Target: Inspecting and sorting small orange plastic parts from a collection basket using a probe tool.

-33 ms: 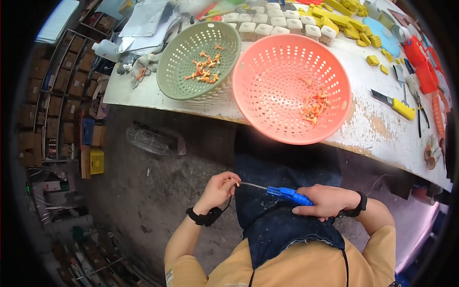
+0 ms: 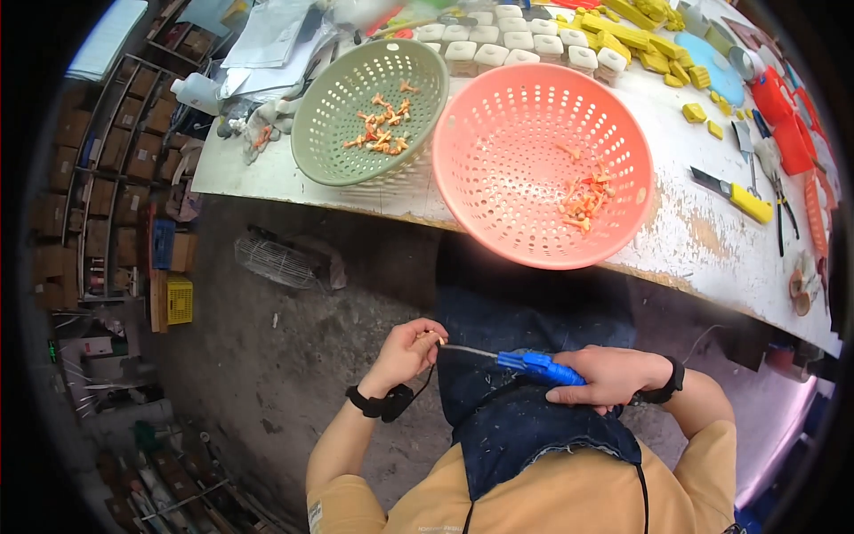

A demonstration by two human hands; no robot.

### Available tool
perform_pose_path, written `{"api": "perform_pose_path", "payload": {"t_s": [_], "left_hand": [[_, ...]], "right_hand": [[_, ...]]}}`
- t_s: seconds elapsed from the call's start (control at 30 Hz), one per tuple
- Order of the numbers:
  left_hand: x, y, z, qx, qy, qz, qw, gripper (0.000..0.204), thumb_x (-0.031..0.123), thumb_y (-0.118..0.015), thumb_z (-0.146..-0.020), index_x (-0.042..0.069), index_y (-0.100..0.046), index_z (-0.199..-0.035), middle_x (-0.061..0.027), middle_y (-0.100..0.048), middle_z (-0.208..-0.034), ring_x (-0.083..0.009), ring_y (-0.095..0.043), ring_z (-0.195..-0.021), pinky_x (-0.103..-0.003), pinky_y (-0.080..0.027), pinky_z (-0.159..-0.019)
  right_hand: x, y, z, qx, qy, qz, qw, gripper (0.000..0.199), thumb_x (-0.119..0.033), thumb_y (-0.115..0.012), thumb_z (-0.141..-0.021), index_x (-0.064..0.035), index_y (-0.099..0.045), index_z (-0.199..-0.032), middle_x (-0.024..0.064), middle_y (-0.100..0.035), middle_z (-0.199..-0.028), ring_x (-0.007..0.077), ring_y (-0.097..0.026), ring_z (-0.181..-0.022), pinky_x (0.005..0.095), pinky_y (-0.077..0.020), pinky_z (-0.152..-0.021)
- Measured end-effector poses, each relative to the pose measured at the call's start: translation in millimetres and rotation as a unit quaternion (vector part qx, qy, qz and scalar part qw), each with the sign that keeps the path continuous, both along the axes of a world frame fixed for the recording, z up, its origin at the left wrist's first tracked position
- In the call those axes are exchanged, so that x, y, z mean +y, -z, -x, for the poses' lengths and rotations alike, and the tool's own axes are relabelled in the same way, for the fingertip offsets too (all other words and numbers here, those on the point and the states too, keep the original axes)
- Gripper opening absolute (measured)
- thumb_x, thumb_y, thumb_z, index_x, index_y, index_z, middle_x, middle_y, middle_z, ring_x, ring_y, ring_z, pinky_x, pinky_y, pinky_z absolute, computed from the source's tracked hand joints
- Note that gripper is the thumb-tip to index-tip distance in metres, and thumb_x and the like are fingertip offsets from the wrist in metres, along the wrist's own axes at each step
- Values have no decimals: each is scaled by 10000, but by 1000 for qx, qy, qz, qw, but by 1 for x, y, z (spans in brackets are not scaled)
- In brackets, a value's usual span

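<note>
our left hand [image 2: 405, 351] pinches a small orange piece [image 2: 430, 336] between its fingertips, held over our lap, well below the worktop's near edge. our right hand [image 2: 614, 376] has its fingers wrapped around a blue-handled knife [image 2: 534, 363], its thin blade reaching to the piece. the blade could slip off so small a part and nick our fingertips, or the piece could pop loose onto the floor instead of reaching the pink basket [image 2: 463, 178] or the green basket [image 2: 307, 133] on the worktop [image 2: 694, 240].
</note>
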State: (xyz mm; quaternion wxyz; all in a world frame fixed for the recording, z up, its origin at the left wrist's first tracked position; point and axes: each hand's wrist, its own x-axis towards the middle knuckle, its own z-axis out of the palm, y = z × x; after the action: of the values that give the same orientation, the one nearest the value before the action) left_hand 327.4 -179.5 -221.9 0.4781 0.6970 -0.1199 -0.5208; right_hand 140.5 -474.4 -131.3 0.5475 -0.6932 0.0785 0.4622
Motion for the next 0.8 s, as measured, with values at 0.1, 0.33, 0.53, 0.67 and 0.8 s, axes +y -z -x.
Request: {"api": "perform_pose_path", "payload": {"t_s": [0.1, 0.33, 0.53, 0.67, 0.8], "left_hand": [[3, 8, -2, 125, -66, 28, 990, 161, 119, -487, -1027, 12, -606, -1013, -32, -605, -798, -60, -480, -574, -202, -363, -437], [5, 27, -11, 299, -179, 123, 929, 116, 143, -489, -1021, 45, -551, -1011, -74, -586, -934, -63, -429, -551, -188, -321, -389], [7, 33, -13, 334, -189, 146, 912, 84, 116, -488, -1009, 50, -539, -1016, -82, -568, -946, -58, -414, -549, -181, -313, -389], [5, 30, -13, 339, -181, 146, 912, 82, 116, -493, -1007, 50, -539, -1024, -84, -567, -959, -59, -409, -541, -180, -306, -390], [2, 26, -12, 318, -176, 132, 922, 124, 159, -483, -1028, 51, -545, -1024, -75, -569, -936, -54, -398, -523, -175, -291, -392]], "right_hand": [[-3, -4, 1, 27, -17, -24, 999, 430, -446, -582, -970, -27, -538, -1054, 80, -611, -617, 166, -631, -491, 302, -484, -407], [-2, -2, 0, -6, -4, -19, 1000, 411, -419, -589, -972, -16, -529, -1026, 85, -619, -649, 172, -652, -522, 314, -509, -441], [4, 3, -4, -19, -8, -9, 1000, 397, -405, -588, -973, -14, -527, -1010, 89, -613, -640, 186, -653, -517, 324, -503, -428], [5, 4, -4, -23, 0, -10, 1000, 396, -405, -588, -972, -15, -528, -1007, 90, -609, -631, 190, -648, -505, 325, -496, -415], [4, 3, -7, -16, -5, -2, 1000, 397, -407, -587, -972, -16, -527, -1011, 90, -608, -625, 190, -645, -500, 326, -495, -412]]}}
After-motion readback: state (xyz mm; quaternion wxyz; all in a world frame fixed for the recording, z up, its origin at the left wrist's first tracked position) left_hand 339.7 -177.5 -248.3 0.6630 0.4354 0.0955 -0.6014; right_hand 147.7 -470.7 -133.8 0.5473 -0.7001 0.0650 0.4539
